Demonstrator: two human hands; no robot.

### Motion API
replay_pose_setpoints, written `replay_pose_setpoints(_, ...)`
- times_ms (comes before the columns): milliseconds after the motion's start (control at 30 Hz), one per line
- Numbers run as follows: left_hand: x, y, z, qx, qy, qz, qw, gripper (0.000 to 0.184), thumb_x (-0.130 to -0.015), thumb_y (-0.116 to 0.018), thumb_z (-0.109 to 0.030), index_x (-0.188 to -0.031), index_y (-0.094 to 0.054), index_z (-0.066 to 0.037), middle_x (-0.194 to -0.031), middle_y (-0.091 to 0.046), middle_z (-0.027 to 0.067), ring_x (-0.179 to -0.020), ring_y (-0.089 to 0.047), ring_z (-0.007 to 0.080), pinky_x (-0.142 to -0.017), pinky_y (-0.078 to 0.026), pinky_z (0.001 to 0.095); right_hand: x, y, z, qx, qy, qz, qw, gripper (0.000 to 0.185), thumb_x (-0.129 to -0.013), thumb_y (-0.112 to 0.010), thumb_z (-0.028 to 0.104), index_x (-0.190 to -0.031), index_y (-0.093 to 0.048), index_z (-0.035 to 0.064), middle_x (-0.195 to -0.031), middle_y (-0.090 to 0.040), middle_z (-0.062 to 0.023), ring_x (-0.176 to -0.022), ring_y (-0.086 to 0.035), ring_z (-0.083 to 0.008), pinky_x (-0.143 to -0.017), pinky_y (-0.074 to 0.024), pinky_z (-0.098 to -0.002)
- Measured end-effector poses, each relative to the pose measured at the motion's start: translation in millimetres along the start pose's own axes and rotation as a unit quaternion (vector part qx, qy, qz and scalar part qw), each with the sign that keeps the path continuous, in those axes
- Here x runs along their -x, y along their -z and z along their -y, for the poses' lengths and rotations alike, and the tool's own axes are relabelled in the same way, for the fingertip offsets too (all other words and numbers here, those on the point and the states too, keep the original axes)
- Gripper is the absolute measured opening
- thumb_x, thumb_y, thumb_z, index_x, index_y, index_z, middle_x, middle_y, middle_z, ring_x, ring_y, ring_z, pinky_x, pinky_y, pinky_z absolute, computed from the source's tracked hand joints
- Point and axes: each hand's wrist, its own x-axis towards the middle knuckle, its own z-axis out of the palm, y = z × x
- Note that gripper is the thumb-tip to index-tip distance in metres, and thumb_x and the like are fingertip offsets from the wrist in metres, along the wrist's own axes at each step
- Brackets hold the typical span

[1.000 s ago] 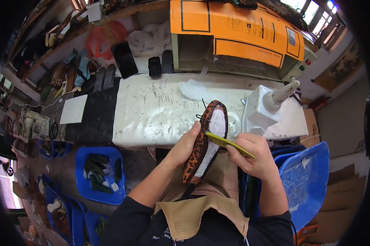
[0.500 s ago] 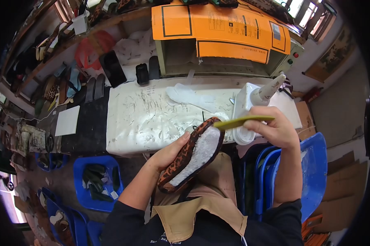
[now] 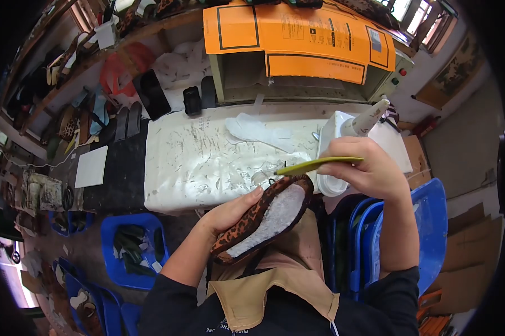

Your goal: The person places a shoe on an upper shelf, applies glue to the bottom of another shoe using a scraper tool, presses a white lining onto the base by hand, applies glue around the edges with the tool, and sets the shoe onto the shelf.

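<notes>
A leopard-print shoe upper (image 3: 266, 218), with a white rough bottom facing up, is tilted above my lap. My left hand (image 3: 235, 211) grips its left side, the fingers partly hidden beneath it. In my right hand (image 3: 360, 165) a thin yellow-green strip (image 3: 308, 166) is pinched between thumb and fingers. The strip's far end lies over the upper's top edge, near a dark lace loop. Behind my right hand stands a white container (image 3: 332, 182) with a cone-shaped piece.
The white-covered bench (image 3: 179, 162) bears white cut sheets (image 3: 255, 131). An orange cardboard sheet (image 3: 314, 36) covers a metal box behind it. Blue baskets (image 3: 108, 246) stand at the lower left, and more blue baskets (image 3: 431, 224) at the right. Shelves with shoe parts line the left.
The upper has tilted over to the left and lower. My right hand has moved up and right with the strip, whose end has shifted from the white bottom to the top edge.
</notes>
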Motion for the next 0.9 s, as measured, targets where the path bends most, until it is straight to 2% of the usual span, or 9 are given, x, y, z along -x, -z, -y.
replay_pose_setpoints(133, -2.2, 4.5, 3.9, -0.001, 0.009, 0.045, 0.999, 0.074, -0.110, -0.036, -0.059, -0.151, -0.049, 0.000, -0.139, -0.063, 0.0147, -0.116, -0.064, 0.0214, -0.100, -0.051, 0.0323, 2.3, -18.6, 3.4, -0.039, 0.110, 0.096, 0.989, 0.005, -0.089, -0.073, 0.003, -0.093, -0.072, 0.0001, -0.078, -0.063, -0.0071, -0.068, -0.054, -0.0221, -0.067, -0.0443, -0.0325)
replay_pose_setpoints(167, -2.1, 3.6, 3.5, -0.001, 0.009, 0.046, 0.999, 0.074, -0.110, -0.036, -0.059, -0.151, -0.049, 0.000, -0.139, -0.063, 0.0147, -0.116, -0.064, 0.0214, -0.100, -0.051, 0.0323, 3.1, -15.9, 3.9, -0.039, 0.109, 0.096, 0.989, 0.005, -0.089, -0.073, 0.003, -0.093, -0.072, 0.0001, -0.078, -0.063, -0.0071, -0.068, -0.054, -0.0221, -0.067, -0.0443, -0.0325)
replay_pose_setpoints(300, 5.4, -1.8, -2.0, 0.040, 0.022, 0.008, 0.999, 0.072, -0.110, -0.036, -0.058, -0.150, -0.050, 0.000, -0.136, -0.065, 0.0143, -0.113, -0.065, 0.0209, -0.098, -0.052, 0.0319, 3.1, 7.3, 11.8, 0.051, 0.045, -0.039, 0.997, 0.006, -0.089, -0.074, 0.004, -0.092, -0.072, -0.0001, -0.077, -0.063, -0.0073, -0.069, -0.056, -0.0220, -0.067, -0.0451, -0.0315)
replay_pose_setpoints(500, -1.0, 7.9, 15.5, 0.060, -0.010, 0.032, 0.998, 0.070, -0.110, -0.038, -0.057, -0.150, -0.051, 0.000, -0.135, -0.066, 0.0148, -0.112, -0.067, 0.0221, -0.096, -0.054, 0.0333, 11.3, -9.2, 7.1, 0.021, 0.080, -0.011, 0.996, 0.007, -0.089, -0.075, 0.004, -0.089, -0.071, -0.0018, -0.076, -0.062, -0.0080, -0.069, -0.056, -0.0215, -0.064, -0.0435, -0.0314)
replay_pose_setpoints(667, -0.8, 5.6, 18.8, 0.133, 0.006, 0.032, 0.991, 0.069, -0.109, -0.040, -0.056, -0.149, -0.052, -0.001, -0.134, -0.067, 0.0157, -0.110, -0.069, 0.0240, -0.095, -0.056, 0.0357, 22.7, 3.5, 15.4, -0.040, 0.038, 0.016, 0.998, 0.006, -0.090, -0.074, 0.004, -0.088, -0.072, -0.0015, -0.071, -0.060, -0.0069, -0.064, -0.052, -0.0202, -0.060, -0.0410, -0.0311)
replay_pose_setpoints(800, -1.9, 3.6, 20.7, 0.180, -0.008, -0.011, 0.984, 0.075, -0.105, -0.046, -0.059, -0.153, -0.046, -0.001, -0.136, -0.065, 0.0225, -0.114, -0.070, 0.0340, -0.098, -0.058, 0.0437, 20.3, -13.0, 8.8, 0.101, 0.029, -0.206, 0.973, 0.009, -0.091, -0.072, 0.005, -0.084, -0.071, 0.0005, -0.070, -0.062, -0.0054, -0.058, -0.049, -0.0192, -0.056, -0.0397, -0.0311)
replay_pose_setpoints(900, -7.1, 9.2, 33.3, 0.197, -0.024, 0.004, 0.980, 0.078, -0.103, -0.050, -0.061, -0.154, -0.045, -0.001, -0.138, -0.064, 0.0229, -0.115, -0.070, 0.0355, -0.099, -0.058, 0.0454, 25.2, -19.4, 11.5, 0.074, 0.043, -0.160, 0.983, 0.010, -0.091, -0.072, 0.004, -0.082, -0.070, 0.0004, -0.069, -0.061, -0.0052, -0.057, -0.048, -0.0188, -0.055, -0.0391, -0.0310)
